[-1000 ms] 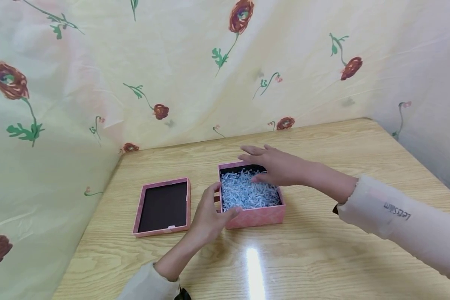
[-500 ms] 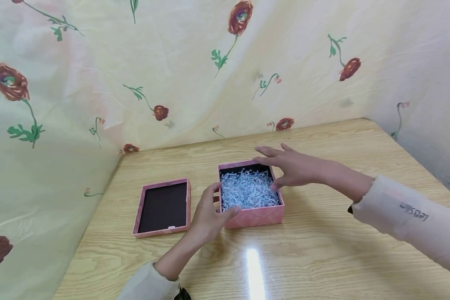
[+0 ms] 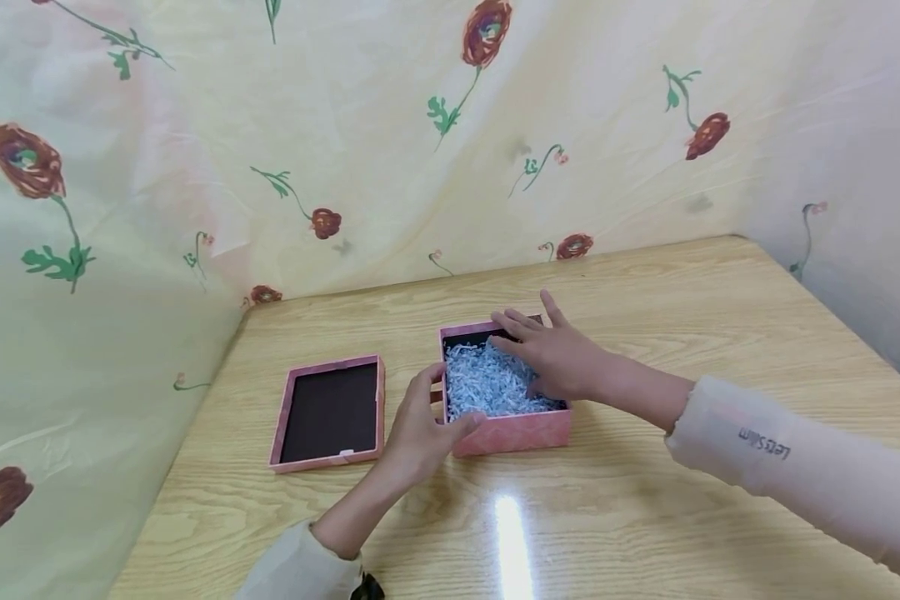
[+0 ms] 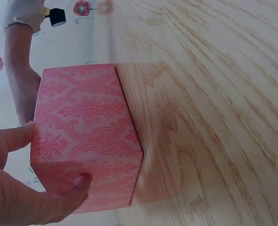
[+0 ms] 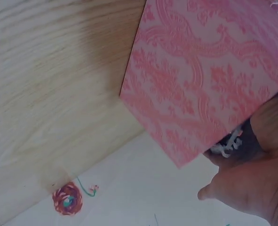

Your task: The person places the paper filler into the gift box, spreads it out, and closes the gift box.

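Observation:
An open pink patterned box (image 3: 513,435) with a dark lining stands on the wooden table. Pale blue shredded paper (image 3: 483,382) fills most of it. My left hand (image 3: 420,429) holds the box's near left corner; in the left wrist view its thumb (image 4: 77,190) lies on one wall and a finger (image 4: 21,135) touches the neighbouring edge. My right hand (image 3: 558,354) is spread over the right part of the box, its fingers reaching down to the shredded paper. The right wrist view shows the right hand (image 5: 251,181) at the rim, with its fingertips hidden inside.
To the left of the box lies its pink lid (image 3: 330,412), dark inside face up. A floral curtain (image 3: 382,150) hangs behind and at the sides of the wooden table (image 3: 645,517).
My right hand shifted right to the box's right rim, then came back left and down onto the shredded paper. The left hand and box have stayed in place.

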The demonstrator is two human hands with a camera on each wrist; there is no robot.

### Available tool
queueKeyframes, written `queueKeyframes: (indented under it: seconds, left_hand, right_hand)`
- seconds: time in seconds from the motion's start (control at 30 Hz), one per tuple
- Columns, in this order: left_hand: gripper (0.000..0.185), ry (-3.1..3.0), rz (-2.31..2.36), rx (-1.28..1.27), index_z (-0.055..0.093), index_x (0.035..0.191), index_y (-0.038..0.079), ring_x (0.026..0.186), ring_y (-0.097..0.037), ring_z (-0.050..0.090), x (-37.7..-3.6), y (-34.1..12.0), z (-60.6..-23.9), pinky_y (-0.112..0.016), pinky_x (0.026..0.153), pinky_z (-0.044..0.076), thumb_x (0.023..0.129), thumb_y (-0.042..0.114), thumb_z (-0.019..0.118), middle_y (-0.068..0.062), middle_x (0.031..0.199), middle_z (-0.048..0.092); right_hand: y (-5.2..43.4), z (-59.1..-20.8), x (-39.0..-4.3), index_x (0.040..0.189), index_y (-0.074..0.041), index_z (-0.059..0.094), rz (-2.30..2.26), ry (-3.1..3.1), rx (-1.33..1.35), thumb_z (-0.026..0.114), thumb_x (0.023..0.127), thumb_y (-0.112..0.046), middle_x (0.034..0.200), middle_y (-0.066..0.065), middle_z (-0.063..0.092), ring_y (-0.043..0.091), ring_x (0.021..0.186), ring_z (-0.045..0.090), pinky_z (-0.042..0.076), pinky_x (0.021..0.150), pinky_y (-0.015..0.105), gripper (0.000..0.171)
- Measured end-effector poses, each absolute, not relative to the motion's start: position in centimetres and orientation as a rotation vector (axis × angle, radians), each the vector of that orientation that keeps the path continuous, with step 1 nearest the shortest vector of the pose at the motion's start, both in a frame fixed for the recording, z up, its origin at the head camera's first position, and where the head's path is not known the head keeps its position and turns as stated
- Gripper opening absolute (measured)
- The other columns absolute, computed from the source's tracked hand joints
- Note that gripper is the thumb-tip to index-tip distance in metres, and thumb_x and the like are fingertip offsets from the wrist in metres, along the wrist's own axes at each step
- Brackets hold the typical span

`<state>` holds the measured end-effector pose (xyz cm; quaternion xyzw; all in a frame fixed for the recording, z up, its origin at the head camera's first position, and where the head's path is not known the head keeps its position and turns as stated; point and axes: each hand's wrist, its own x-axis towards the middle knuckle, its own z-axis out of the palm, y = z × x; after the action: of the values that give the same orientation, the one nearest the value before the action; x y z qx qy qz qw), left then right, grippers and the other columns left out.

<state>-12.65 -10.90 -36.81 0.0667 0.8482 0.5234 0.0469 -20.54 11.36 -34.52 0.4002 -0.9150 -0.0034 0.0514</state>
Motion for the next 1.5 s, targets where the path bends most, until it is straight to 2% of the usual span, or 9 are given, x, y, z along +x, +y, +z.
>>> queueKeyframes:
  seconds: [0.17,0.27,0.47,0.6,0.7,0.87,1.07,1.33,1.5]
  left_hand:
    - [0.078,2.600,1.589,0.216,0.030,0.148,0.006,0.122,-0.031,0.048,-12.6,-10.9,-36.7,-0.040,0.087,0.053,0.086,0.024,0.074,-0.014,0.145,0.037]
    - [0.077,2.602,1.583,0.227,0.030,0.147,0.006,0.122,-0.030,0.048,-12.6,-10.9,-36.7,-0.040,0.087,0.052,0.087,0.024,0.074,-0.013,0.145,0.037]
    - [0.078,2.601,1.583,0.211,0.030,0.147,0.007,0.122,-0.030,0.048,-12.6,-10.8,-36.7,-0.040,0.087,0.052,0.086,0.026,0.074,-0.012,0.146,0.037]
    - [0.078,2.609,1.585,0.224,0.031,0.147,0.006,0.121,-0.030,0.048,-12.6,-10.9,-36.7,-0.039,0.086,0.053,0.086,0.025,0.074,-0.012,0.145,0.037]
    - [0.077,2.606,1.587,0.231,0.031,0.147,0.006,0.121,-0.030,0.048,-12.6,-10.9,-36.7,-0.039,0.086,0.053,0.086,0.025,0.074,-0.013,0.144,0.038]
    - [0.078,2.591,1.592,0.211,0.030,0.147,0.007,0.121,-0.031,0.048,-12.6,-10.8,-36.8,-0.039,0.085,0.053,0.086,0.025,0.074,-0.012,0.145,0.037]
    - [0.078,2.598,1.584,0.197,0.030,0.147,0.007,0.120,-0.032,0.049,-12.5,-10.8,-36.7,-0.039,0.085,0.053,0.086,0.025,0.074,-0.013,0.145,0.038]
    - [0.078,2.600,1.591,0.199,0.030,0.147,0.007,0.122,-0.032,0.048,-12.5,-10.8,-36.7,-0.040,0.087,0.053,0.086,0.024,0.074,-0.014,0.145,0.038]
    - [0.078,2.603,1.588,0.211,0.030,0.147,0.006,0.122,-0.032,0.048,-12.5,-10.8,-36.7,-0.040,0.088,0.052,0.086,0.025,0.074,-0.014,0.145,0.038]
  right_hand:
    - [10.1,-35.2,-20.1,0.138,-0.005,0.052,-0.010,-2.734,1.184,0.082,0.074,-0.022,0.152,0.019,0.033,0.036,0.140,0.030,0.004,0.109,0.068,0.073]
    - [9.7,-35.1,-20.0,0.139,-0.005,0.050,0.052,-2.775,1.179,0.082,0.076,-0.022,0.153,0.019,0.030,0.036,0.141,0.028,0.003,0.109,0.068,0.073]
    - [9.9,-32.4,-20.3,0.144,-0.006,0.045,0.312,-2.872,1.119,0.077,0.082,-0.026,0.156,0.016,0.024,0.032,0.144,0.020,-0.005,0.110,0.065,0.072]
    - [10.6,-30.5,-20.7,0.145,-0.005,0.041,0.466,-2.876,1.060,0.069,0.090,-0.029,0.157,0.015,0.022,0.031,0.144,0.021,-0.007,0.111,0.062,0.066]
    - [11.2,-30.0,-20.9,0.147,-0.004,0.038,0.522,-2.888,1.051,0.066,0.092,-0.030,0.158,0.016,0.020,0.032,0.143,0.022,-0.007,0.111,0.062,0.067]
    - [12.4,-30.1,-20.8,0.147,-0.004,0.038,0.539,-2.916,1.081,0.075,0.084,-0.021,0.158,0.017,0.019,0.034,0.143,0.021,-0.007,0.109,0.066,0.075]
    - [13.5,-30.7,-20.3,0.148,-0.007,0.038,0.464,-3.034,1.106,0.083,0.074,-0.015,0.158,0.019,0.017,0.038,0.144,0.012,-0.011,0.108,0.066,0.087]
    - [12.6,-32.4,-20.0,0.150,-0.008,0.034,0.377,-3.003,1.119,0.082,0.072,-0.007,0.159,0.017,0.014,0.036,0.146,0.008,-0.010,0.107,0.067,0.092]
    - [11.8,-33.9,-19.7,0.151,-0.009,0.030,0.230,-2.971,1.107,0.074,0.072,0.004,0.159,0.019,0.012,0.037,0.145,0.009,-0.005,0.106,0.071,0.091]
